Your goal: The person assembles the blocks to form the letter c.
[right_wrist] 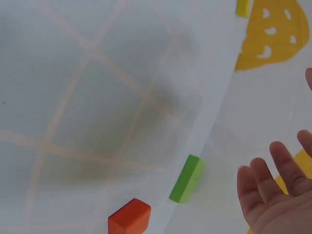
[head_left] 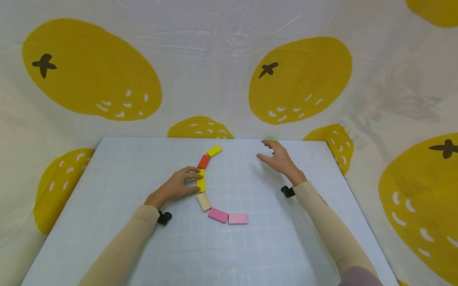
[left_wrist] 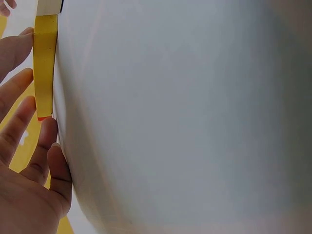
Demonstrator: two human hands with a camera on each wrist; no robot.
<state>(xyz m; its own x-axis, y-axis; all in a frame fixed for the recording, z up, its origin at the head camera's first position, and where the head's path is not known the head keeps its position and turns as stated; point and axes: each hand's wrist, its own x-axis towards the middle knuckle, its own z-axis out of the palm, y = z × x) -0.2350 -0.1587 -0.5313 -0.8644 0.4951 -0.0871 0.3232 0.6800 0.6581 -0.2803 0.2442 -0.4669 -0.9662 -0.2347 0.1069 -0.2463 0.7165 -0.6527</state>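
Several flat blocks form a curve on the table. My left hand (head_left: 177,183) touches the side of a yellow block (head_left: 202,182) with its thumb and fingertips; in the left wrist view this yellow block (left_wrist: 45,63) has the fingertips along one long side. A red block (head_left: 204,161) and another yellow block (head_left: 214,151) follow at its far end. Toward me come a bare wood block (head_left: 204,201), a darker pink block (head_left: 218,215) and a lighter pink one (head_left: 237,219). Empty, with spread fingers, my right hand (head_left: 280,159) hovers near the far edge, partly covering a green block (head_left: 272,140).
The right wrist view shows the green block (right_wrist: 187,179) by the table edge, and an orange-red block (right_wrist: 129,218) close to it. Behind the white gridded table (head_left: 118,174) hangs a cloth (head_left: 204,75) printed with yellow fruit.
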